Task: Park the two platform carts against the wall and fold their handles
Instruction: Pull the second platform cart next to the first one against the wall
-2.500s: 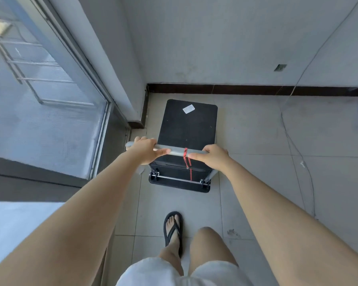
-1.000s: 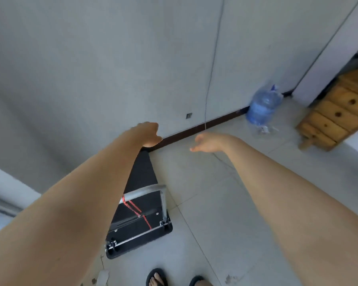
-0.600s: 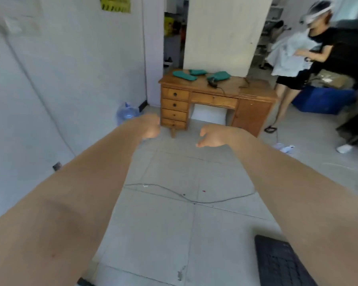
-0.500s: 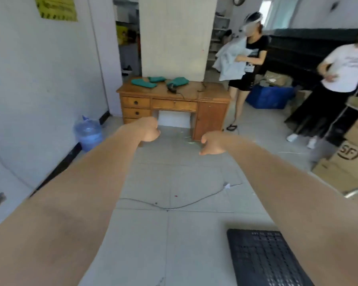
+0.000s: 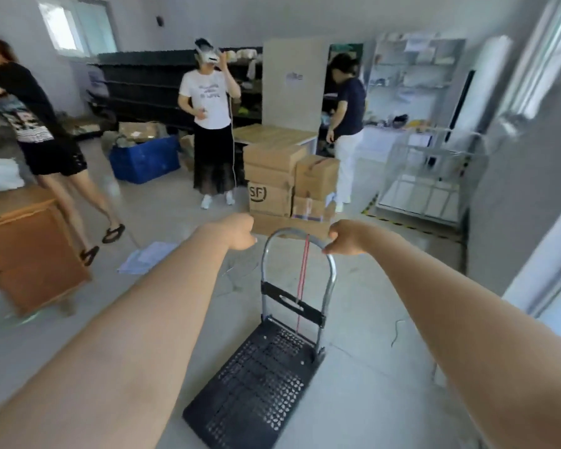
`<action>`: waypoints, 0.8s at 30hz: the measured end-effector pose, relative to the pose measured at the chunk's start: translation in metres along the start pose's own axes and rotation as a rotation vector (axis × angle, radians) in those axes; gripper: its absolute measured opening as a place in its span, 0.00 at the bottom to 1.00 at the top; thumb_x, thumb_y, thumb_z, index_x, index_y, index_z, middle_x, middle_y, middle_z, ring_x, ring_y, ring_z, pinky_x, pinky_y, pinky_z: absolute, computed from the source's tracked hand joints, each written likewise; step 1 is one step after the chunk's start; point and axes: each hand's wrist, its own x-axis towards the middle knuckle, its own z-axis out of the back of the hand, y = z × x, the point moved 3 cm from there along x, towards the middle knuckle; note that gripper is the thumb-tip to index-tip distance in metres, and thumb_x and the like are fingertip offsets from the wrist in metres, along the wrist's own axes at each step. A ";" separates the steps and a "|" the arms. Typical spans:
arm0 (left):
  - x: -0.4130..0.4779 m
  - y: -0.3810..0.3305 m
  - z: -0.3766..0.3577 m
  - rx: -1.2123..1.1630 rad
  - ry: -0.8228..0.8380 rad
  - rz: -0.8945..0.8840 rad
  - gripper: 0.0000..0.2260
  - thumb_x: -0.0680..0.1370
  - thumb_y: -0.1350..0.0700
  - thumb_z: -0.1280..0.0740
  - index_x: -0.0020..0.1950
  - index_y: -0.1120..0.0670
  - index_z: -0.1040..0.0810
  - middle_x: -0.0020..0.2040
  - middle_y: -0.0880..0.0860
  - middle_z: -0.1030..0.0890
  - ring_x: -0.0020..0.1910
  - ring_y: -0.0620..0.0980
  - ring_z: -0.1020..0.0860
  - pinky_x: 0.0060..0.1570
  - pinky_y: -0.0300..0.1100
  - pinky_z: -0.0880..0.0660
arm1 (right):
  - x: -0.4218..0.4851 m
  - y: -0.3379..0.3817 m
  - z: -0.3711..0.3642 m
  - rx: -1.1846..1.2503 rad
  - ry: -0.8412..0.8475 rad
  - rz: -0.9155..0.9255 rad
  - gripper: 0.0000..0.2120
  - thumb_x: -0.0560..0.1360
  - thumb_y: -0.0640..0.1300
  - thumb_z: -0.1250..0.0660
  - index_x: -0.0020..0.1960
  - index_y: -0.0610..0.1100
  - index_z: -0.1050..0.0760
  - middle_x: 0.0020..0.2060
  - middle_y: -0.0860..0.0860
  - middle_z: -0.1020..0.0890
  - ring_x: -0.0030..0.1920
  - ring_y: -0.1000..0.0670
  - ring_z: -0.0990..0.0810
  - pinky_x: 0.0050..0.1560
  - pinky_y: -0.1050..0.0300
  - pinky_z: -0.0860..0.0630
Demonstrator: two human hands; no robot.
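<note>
Head view: the right hand (image 5: 345, 237) is seen curled at the top right bend of the one upright handle (image 5: 298, 270); whether it is clamped cannot be told. The left hand (image 5: 238, 231) is fisted just left of it, touching nothing. One platform cart (image 5: 256, 380) lies below both hands; three people are seen beyond.
</note>
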 end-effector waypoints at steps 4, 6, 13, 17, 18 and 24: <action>0.078 -0.068 -0.016 0.082 0.073 -0.175 0.15 0.81 0.52 0.40 0.61 0.62 0.27 0.60 0.60 0.24 0.55 0.58 0.24 0.53 0.49 0.27 | 0.026 -0.065 -0.001 0.057 0.047 -0.133 0.27 0.77 0.55 0.35 0.70 0.41 0.29 0.68 0.45 0.26 0.66 0.43 0.25 0.60 0.55 0.29; 0.113 -0.089 -0.028 0.114 0.127 -0.218 0.15 0.81 0.52 0.40 0.63 0.61 0.27 0.59 0.59 0.24 0.52 0.57 0.25 0.50 0.46 0.29 | 0.050 -0.088 -0.002 0.075 0.057 -0.174 0.26 0.76 0.55 0.35 0.69 0.41 0.28 0.67 0.45 0.25 0.65 0.42 0.25 0.62 0.53 0.29; 0.247 -0.124 -0.026 0.064 0.138 -0.269 0.16 0.82 0.54 0.41 0.62 0.64 0.25 0.53 0.59 0.24 0.47 0.53 0.29 0.46 0.43 0.32 | 0.167 -0.153 0.008 0.112 0.052 -0.241 0.25 0.77 0.52 0.34 0.69 0.40 0.30 0.67 0.44 0.26 0.67 0.42 0.27 0.63 0.52 0.30; 0.324 -0.133 -0.021 0.053 0.146 -0.242 0.16 0.82 0.54 0.40 0.62 0.65 0.26 0.49 0.56 0.27 0.47 0.53 0.29 0.45 0.43 0.33 | 0.240 -0.183 0.011 0.083 0.094 -0.234 0.24 0.76 0.52 0.34 0.68 0.40 0.29 0.66 0.44 0.24 0.65 0.42 0.26 0.62 0.50 0.29; 0.342 -0.136 -0.023 0.053 0.157 -0.237 0.16 0.82 0.55 0.40 0.62 0.65 0.26 0.49 0.57 0.27 0.47 0.52 0.29 0.45 0.43 0.34 | 0.255 -0.190 0.011 0.080 0.109 -0.230 0.25 0.76 0.53 0.34 0.68 0.41 0.29 0.66 0.45 0.24 0.65 0.42 0.26 0.63 0.50 0.28; 0.445 -0.173 -0.050 0.016 0.233 -0.210 0.16 0.82 0.55 0.41 0.64 0.63 0.27 0.53 0.58 0.25 0.48 0.53 0.28 0.47 0.44 0.32 | 0.347 -0.244 0.025 0.067 0.192 -0.204 0.26 0.76 0.54 0.35 0.69 0.42 0.29 0.67 0.46 0.24 0.66 0.43 0.26 0.66 0.49 0.29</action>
